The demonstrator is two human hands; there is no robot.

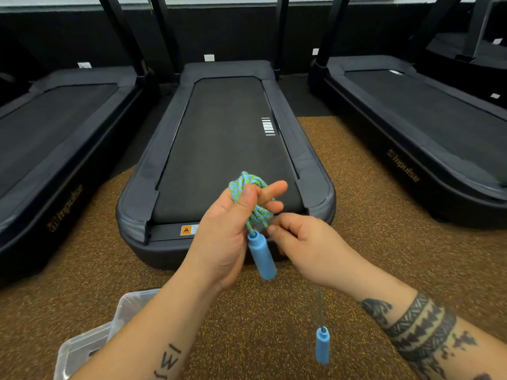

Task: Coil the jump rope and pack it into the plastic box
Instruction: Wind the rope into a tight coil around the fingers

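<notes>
Left hand (227, 231) clamps the limp, light braided jump rope (248, 187) coil; right hand (299, 242) pinches a strand just beside it. Best gripped at the stiff handles.

The left hand (233, 231) is raised palm-up, thumb pressed down, index finger stretched forward and the other fingers curled around what it grips. The right hand (304, 248) sits just beside it, fingertips (271, 229) pinched toward the left palm; both forearms are tattooed

Both arms were bare, no sleeves. The left forearm (153, 333) carried small line tattoos. The right forearm (417, 325) wore banded geometric tattoos.
</notes>
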